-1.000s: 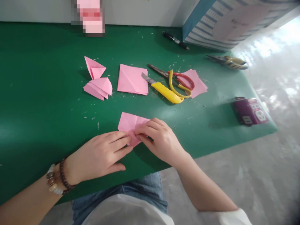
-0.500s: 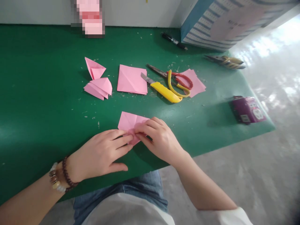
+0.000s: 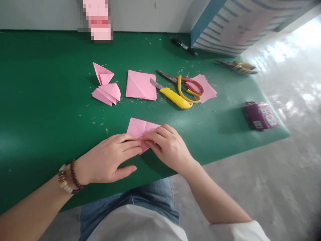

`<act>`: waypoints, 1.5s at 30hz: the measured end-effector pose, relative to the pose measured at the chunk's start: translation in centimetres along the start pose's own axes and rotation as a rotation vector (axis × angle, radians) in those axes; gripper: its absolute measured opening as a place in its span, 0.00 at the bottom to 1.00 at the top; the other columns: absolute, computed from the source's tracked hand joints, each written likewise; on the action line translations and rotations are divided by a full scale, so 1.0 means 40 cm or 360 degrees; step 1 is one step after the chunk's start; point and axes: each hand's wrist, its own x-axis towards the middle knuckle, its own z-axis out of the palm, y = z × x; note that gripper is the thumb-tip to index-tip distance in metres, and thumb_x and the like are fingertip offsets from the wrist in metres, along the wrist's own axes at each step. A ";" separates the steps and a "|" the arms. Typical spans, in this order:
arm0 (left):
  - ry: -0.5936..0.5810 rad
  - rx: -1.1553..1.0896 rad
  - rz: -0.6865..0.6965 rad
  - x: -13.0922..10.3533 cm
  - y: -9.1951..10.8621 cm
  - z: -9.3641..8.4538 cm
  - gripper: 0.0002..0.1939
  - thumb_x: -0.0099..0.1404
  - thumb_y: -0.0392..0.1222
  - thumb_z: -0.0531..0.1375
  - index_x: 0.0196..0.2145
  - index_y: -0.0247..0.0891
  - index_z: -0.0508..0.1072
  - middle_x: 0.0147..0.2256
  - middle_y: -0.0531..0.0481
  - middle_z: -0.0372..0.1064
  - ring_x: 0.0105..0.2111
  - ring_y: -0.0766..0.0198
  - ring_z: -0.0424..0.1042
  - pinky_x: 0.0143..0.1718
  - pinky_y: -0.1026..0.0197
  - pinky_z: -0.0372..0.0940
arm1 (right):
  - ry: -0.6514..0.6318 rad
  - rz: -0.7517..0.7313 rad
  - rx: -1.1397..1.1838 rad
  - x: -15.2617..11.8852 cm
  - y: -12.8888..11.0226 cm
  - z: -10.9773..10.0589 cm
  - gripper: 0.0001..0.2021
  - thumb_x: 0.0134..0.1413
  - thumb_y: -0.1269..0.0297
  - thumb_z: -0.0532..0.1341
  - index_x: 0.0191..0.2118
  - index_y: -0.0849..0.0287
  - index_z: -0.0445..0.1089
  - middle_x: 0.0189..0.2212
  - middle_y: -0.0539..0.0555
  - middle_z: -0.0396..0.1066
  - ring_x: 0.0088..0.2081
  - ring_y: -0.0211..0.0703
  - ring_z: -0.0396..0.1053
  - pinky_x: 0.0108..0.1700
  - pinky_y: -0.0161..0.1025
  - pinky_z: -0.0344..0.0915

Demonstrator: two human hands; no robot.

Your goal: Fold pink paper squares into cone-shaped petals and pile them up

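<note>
A creased pink sheet of paper (image 3: 137, 126) lies on the green table near its front edge, partly covered by both hands. My left hand (image 3: 112, 157) rests flat with its fingers stretched over the paper's lower left part and the thumb held apart. With fingertips and thumb together, my right hand (image 3: 170, 145) pinches the paper at its middle right. Beyond them is a stack of square pink papers (image 3: 140, 85). Folded pink paper pieces (image 3: 107, 93) sit to its left, one of them standing up in a point (image 3: 102, 74).
A yellow-handled knife (image 3: 175, 98) and scissors (image 3: 190, 87) overlap pink papers (image 3: 208, 90). Farther back lie a black pen (image 3: 184, 46) and pliers (image 3: 237, 66). A purple box (image 3: 260, 115) stands near the right edge, a striped box (image 3: 225, 30) behind. Paper scraps dot the green table (image 3: 50, 100).
The view has shifted slightly. Both hands stay on the pink sheet, with the left fingers a little higher on it and the right hand still pinching.
</note>
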 end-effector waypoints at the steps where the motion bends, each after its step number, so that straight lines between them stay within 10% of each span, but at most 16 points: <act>1: -0.0001 0.0005 0.0018 0.000 -0.001 0.000 0.24 0.70 0.46 0.54 0.61 0.38 0.64 0.60 0.49 0.65 0.60 0.55 0.60 0.60 0.50 0.59 | 0.0002 0.0002 -0.0002 0.000 0.000 0.001 0.08 0.65 0.66 0.57 0.41 0.58 0.75 0.35 0.56 0.74 0.38 0.45 0.67 0.42 0.44 0.66; 25: 0.0029 0.0062 0.0017 0.000 -0.001 0.009 0.18 0.69 0.44 0.57 0.55 0.41 0.70 0.59 0.49 0.65 0.59 0.53 0.61 0.59 0.48 0.62 | 0.0283 0.0063 0.0157 -0.020 -0.022 -0.013 0.07 0.62 0.71 0.58 0.42 0.56 0.72 0.38 0.54 0.77 0.40 0.46 0.70 0.44 0.45 0.67; 30: 0.0053 0.0062 0.0007 -0.001 0.000 0.012 0.17 0.68 0.44 0.58 0.53 0.39 0.71 0.60 0.48 0.64 0.60 0.53 0.59 0.60 0.48 0.61 | 0.0027 0.0578 0.0773 -0.106 -0.112 -0.030 0.11 0.63 0.70 0.55 0.50 0.53 0.63 0.34 0.49 0.76 0.21 0.32 0.63 0.24 0.32 0.62; 37: 0.0016 0.0077 -0.0044 -0.003 0.004 0.013 0.17 0.68 0.45 0.58 0.53 0.42 0.72 0.59 0.48 0.65 0.60 0.51 0.59 0.59 0.46 0.62 | -0.0300 0.0871 0.1202 -0.148 -0.157 -0.015 0.13 0.63 0.67 0.54 0.52 0.53 0.56 0.41 0.55 0.77 0.18 0.31 0.57 0.21 0.32 0.59; 45: 0.0017 0.0086 -0.0050 -0.004 0.004 0.014 0.18 0.68 0.44 0.59 0.54 0.42 0.71 0.60 0.48 0.64 0.60 0.51 0.59 0.59 0.46 0.63 | -0.0072 0.1091 0.1230 -0.149 -0.140 -0.003 0.08 0.63 0.64 0.54 0.46 0.51 0.54 0.58 0.62 0.67 0.17 0.27 0.54 0.19 0.32 0.57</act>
